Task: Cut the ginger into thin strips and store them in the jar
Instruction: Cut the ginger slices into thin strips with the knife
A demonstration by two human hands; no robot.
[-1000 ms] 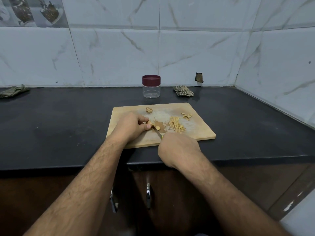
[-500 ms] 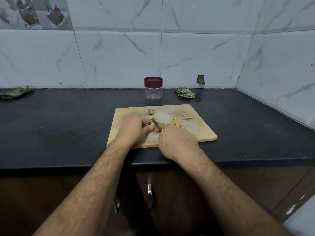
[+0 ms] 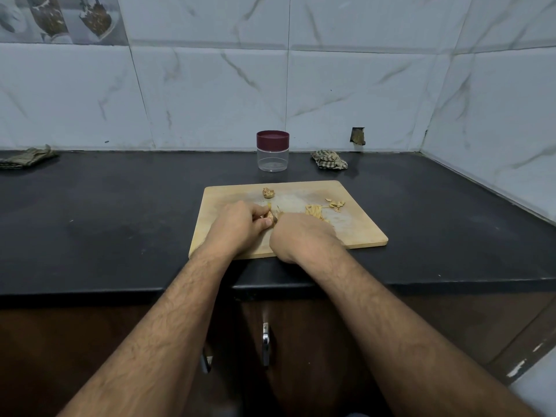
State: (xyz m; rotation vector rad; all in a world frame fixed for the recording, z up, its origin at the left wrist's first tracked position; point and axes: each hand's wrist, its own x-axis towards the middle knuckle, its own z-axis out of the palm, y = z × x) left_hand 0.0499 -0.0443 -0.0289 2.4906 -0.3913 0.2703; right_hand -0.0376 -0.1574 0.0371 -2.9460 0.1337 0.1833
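A wooden cutting board (image 3: 358, 227) lies on the black counter. My left hand (image 3: 237, 227) pinches a small ginger piece (image 3: 271, 216) on the board. My right hand (image 3: 304, 236) sits right beside it, fingers curled round a knife whose handle and blade are almost wholly hidden under the hand. A pile of thin ginger strips (image 3: 314, 211) lies just past my right hand. Another ginger knob (image 3: 268, 192) rests near the board's far edge, and peel scraps (image 3: 335, 204) lie to the right. The clear jar (image 3: 273, 152) with a maroon lid stands behind the board, lid on.
A checked cloth (image 3: 328, 160) lies bunched at the back right by the wall. Another cloth (image 3: 27, 157) lies at the far left. The tiled wall turns a corner on the right. Cabinet handles (image 3: 265, 341) sit below the counter edge.
My right hand has moved forward and left over the ginger piece, so the knife blade seen earlier is now hidden. The left hand keeps its hold on the ginger.
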